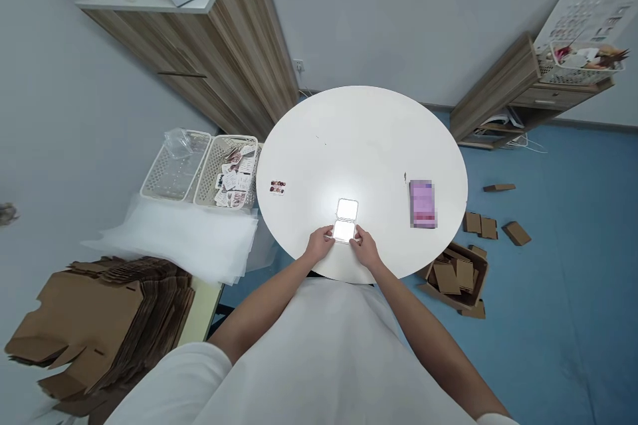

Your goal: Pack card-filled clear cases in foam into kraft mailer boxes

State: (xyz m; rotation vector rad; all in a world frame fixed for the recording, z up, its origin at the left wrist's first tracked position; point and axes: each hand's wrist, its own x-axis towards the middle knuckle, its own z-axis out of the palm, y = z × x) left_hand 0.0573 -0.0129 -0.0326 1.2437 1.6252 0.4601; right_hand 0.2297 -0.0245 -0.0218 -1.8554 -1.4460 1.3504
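An opened flat case with two bright white panels lies near the front edge of the round white table, its lid folded back away from me. My left hand grips the case's left side, fingers closed on its edge. On the opposite side, my right hand pinches the right edge. A small card with dark reddish ovals rests at the table's left. Toward the right lies a purple package, its surface blurred, with a tiny dark mark beside it.
Left of the table stand a basket of cards, a basket with clear plastic, white sheets and stacked flat cardboard. A carton of small boxes sits on the floor at right, with loose boxes nearby. Wooden cabinets stand behind.
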